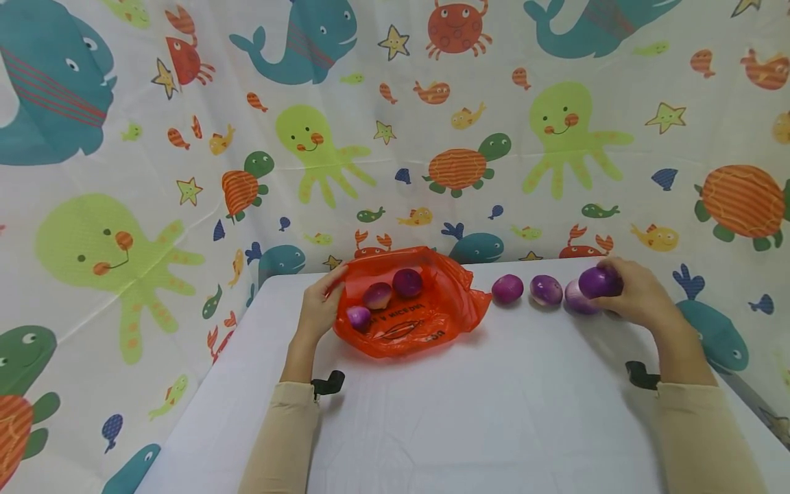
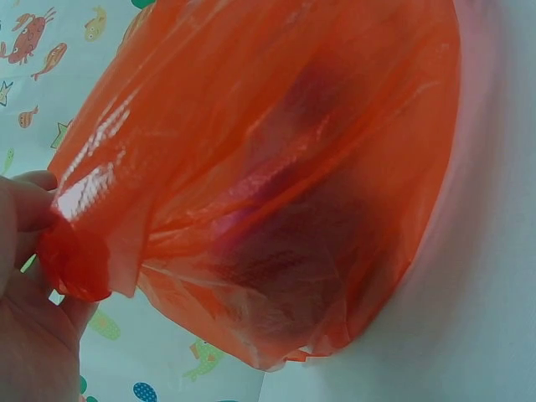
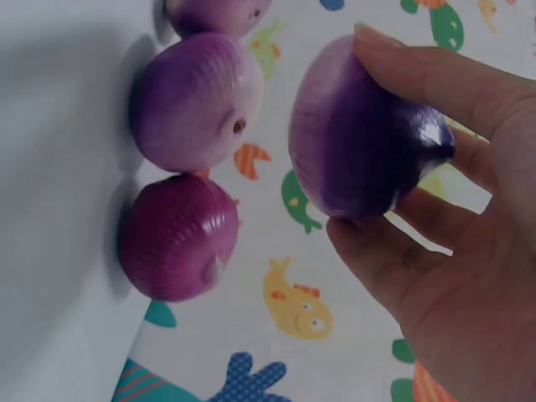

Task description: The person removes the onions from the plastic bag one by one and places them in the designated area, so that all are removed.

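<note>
My left hand (image 1: 317,309) pinches the left rim of an orange-red plastic bag (image 1: 444,302), seen close up in the left wrist view. Inside the open bag lie three purple onions, one small (image 1: 358,318), one in the middle (image 1: 377,296) and one darker (image 1: 408,283). At the far right, my right hand (image 1: 638,295) holds a purple onion (image 3: 352,134) between thumb and fingers, raised above the row. Beneath it a paler onion (image 1: 579,299) is partly covered. Left of that sit another onion (image 1: 546,291) and a redder onion (image 1: 507,289).
The white table (image 1: 469,418) stretches out in front of both forearms. Behind it hangs a curtain (image 1: 395,110) printed with sea animals, close to the table's back edge. Black wrist mounts sit at both sleeve cuffs.
</note>
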{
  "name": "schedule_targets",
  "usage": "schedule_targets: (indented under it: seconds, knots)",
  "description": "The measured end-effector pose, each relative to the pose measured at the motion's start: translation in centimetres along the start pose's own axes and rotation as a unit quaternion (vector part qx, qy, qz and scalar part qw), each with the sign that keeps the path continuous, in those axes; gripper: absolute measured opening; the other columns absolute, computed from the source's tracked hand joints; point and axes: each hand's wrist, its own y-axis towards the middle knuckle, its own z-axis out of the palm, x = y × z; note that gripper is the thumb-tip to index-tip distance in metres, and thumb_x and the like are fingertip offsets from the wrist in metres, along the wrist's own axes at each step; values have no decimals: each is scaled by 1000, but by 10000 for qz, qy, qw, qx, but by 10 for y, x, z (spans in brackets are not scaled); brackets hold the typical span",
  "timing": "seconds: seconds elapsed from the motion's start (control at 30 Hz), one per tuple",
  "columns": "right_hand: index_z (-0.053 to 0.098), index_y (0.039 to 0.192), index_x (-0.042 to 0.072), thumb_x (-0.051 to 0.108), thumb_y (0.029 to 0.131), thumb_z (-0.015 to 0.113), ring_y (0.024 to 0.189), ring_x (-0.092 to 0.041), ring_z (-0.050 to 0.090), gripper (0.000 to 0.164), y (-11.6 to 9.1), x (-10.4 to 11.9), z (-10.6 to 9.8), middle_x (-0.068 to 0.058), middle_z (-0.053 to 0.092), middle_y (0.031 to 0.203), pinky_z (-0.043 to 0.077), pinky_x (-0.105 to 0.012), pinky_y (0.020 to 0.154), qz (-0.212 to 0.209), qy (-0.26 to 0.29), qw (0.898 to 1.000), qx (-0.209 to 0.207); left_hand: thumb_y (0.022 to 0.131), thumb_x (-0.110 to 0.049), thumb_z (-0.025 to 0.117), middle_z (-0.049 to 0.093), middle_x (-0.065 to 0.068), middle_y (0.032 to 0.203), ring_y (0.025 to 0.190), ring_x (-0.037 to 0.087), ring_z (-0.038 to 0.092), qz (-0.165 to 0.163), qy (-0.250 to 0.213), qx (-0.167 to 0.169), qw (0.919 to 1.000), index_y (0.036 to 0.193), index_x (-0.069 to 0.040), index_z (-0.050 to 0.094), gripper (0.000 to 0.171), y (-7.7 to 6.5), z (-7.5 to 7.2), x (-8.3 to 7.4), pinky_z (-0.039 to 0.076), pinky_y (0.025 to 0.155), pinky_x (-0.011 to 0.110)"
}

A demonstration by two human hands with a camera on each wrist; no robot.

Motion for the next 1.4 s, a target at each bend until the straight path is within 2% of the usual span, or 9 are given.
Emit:
schedule_targets:
  seconds: [0.03,0.27,0.4,0.6,0.77,0.93,1.17,1.4]
  knots:
    - [46,144,-2,25,83,88,129,-60,41,79,-1,-2,-1,-38,47,141,36,-82,104,-13,-9,10000,15,105,3,51,52,19,156,147,39,47,-17,-4,10,10000,147,-1,56,43,0,0,0,45,114,55]
    - [50,145,2,38,82,89,129,-61,40,82,-9,-16,-9,-38,45,144,37,-84,99,66,54,9999,58,107,-5,53,55,5,156,147,31,50,82,121,-63,9999,149,-15,59,44,9,3,40,48,113,50]
    - [48,148,3,47,83,86,131,-61,37,87,-14,-24,-14,-39,41,148,36,-84,99,255,79,9993,245,107,-4,54,55,8,156,147,31,50,91,80,-64,9999,148,-14,59,43,9,4,41,48,113,50]
    - [36,156,3,55,82,84,132,-62,34,102,-22,-32,-25,-41,34,151,37,-84,98,698,271,9948,684,106,-2,52,54,14,156,148,35,48,126,-19,-65,9999,148,-8,58,43,10,4,41,45,115,54]
    - [30,155,-1,55,80,85,129,-61,35,109,-28,-36,-30,-41,36,148,40,-82,93,1025,369,9901,886,106,-4,54,55,7,156,148,31,49,94,38,-67,9999,149,-12,59,43,9,3,41,47,114,50]
    - [33,153,-3,57,78,86,128,-61,37,109,-28,-42,-31,-41,36,148,41,-81,93,1024,363,9893,974,106,-5,55,56,6,155,147,29,50,102,78,-77,9999,148,-15,60,43,9,4,42,47,114,49]
    - [36,153,-1,52,79,86,126,-62,38,104,-35,-54,-35,-41,40,147,43,-80,90,994,401,9860,1278,107,-4,52,54,11,157,148,35,48,96,0,-48,9999,148,-9,58,42,11,5,41,46,115,53]
    - [35,154,-3,46,80,87,124,-63,39,102,-39,-59,-34,-43,39,145,45,-80,89,1099,443,9799,1602,107,-5,54,56,6,155,147,30,50,121,102,-85,9998,148,-13,60,43,10,4,41,48,113,49]
